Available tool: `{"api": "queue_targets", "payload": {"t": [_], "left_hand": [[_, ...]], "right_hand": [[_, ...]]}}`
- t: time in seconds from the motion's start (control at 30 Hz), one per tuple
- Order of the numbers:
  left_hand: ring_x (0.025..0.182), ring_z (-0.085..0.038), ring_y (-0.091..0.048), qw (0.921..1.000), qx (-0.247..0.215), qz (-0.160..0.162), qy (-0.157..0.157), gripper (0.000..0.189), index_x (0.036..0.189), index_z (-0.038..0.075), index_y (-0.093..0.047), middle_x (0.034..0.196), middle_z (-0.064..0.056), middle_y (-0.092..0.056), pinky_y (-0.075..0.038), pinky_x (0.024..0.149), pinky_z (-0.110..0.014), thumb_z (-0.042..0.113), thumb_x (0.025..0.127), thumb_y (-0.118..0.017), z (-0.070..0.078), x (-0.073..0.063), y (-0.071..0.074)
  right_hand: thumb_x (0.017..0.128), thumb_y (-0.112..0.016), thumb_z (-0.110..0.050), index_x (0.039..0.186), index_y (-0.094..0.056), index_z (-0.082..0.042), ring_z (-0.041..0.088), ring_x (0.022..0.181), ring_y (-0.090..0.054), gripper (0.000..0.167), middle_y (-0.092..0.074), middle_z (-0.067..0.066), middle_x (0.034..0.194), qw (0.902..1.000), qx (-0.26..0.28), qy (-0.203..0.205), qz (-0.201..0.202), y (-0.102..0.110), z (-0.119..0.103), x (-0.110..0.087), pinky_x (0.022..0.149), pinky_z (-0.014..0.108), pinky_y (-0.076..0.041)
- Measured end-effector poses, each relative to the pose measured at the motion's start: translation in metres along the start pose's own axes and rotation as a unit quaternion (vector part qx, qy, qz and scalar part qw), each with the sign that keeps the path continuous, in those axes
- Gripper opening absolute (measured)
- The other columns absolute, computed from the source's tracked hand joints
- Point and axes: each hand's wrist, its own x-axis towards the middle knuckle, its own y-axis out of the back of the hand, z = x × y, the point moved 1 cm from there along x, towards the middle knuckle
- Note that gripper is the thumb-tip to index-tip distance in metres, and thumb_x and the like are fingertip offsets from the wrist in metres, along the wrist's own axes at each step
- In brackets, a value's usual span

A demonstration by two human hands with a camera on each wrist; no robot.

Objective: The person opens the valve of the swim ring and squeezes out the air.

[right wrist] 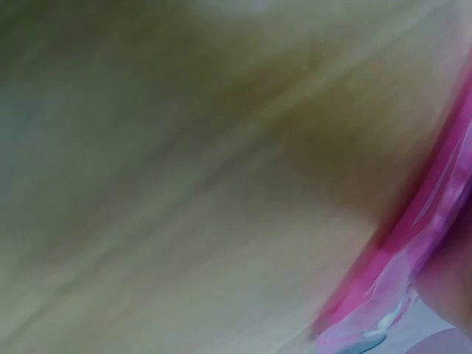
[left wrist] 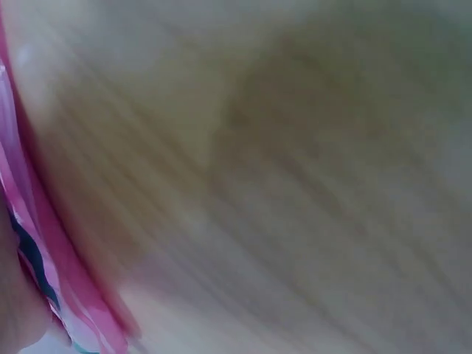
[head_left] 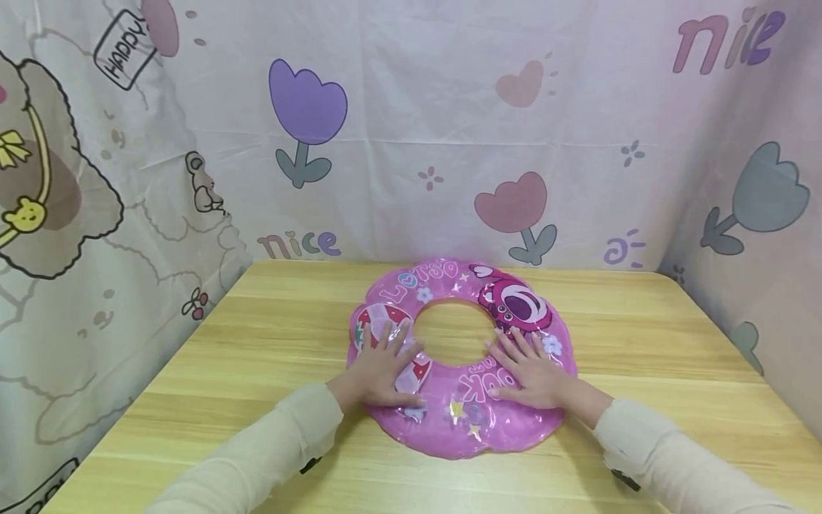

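A pink swim ring (head_left: 443,428) with a scalloped edge, a bear print, strawberries and the word LOTSO lies flat on the wooden table. My left hand (head_left: 383,368) rests on its left side with fingers spread over the strawberry print. On the right side, my right hand (head_left: 529,371) lies spread just below the bear print, partly covering some lettering. Both palms face down. In the left wrist view the ring's edge (left wrist: 66,258) shows along the left border, and in the right wrist view its edge (right wrist: 398,251) runs down the right side.
The light wood-grain table (head_left: 270,321) shows through the ring's centre hole and all around it. A printed cloth (head_left: 411,93) with tulips and lettering hangs behind the table's back edge. More cloth (head_left: 148,285) closes off the left, and another stretch (head_left: 770,285) the right.
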Motion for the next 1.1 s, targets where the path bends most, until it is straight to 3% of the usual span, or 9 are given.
{"api": "queue_targets", "payload": {"t": [0.3,0.73,1.1], "left_hand": [[0.139,-0.049,-0.002,0.9996,-0.015,-0.02,0.011,0.099,0.149,0.021,-0.018,0.156,-0.018,-0.002,0.001,0.1,-0.076,0.079,0.074,-0.043,0.004,0.002,-0.009],[0.141,-0.045,-0.001,0.9964,-0.017,-0.073,0.039,0.1,0.15,0.022,-0.012,0.157,-0.015,-0.001,-0.003,0.103,-0.074,0.08,0.074,-0.042,0.008,0.008,-0.007],[0.141,-0.044,0.002,0.9956,-0.01,-0.082,0.044,0.103,0.15,0.019,-0.012,0.157,-0.015,0.001,-0.003,0.104,-0.072,0.08,0.073,-0.043,0.009,0.009,-0.006]], "right_hand": [[0.087,-0.046,-0.06,0.147,-0.024,-0.011,0.047,0.14,-0.006,0.081,-0.013,0.019,0.155,0.9992,-0.023,-0.006,-0.033,-0.001,-0.004,0.002,0.109,0.066,-0.003],[0.088,-0.047,-0.057,0.146,-0.027,-0.007,0.049,0.139,-0.008,0.079,-0.016,0.023,0.153,0.9991,-0.023,-0.006,-0.036,0.002,-0.007,0.003,0.108,0.067,-0.003],[0.087,-0.046,-0.061,0.146,-0.027,-0.008,0.049,0.139,-0.009,0.081,-0.017,0.022,0.153,0.9981,-0.043,-0.02,-0.04,0.002,-0.01,0.003,0.109,0.067,-0.003]]}}
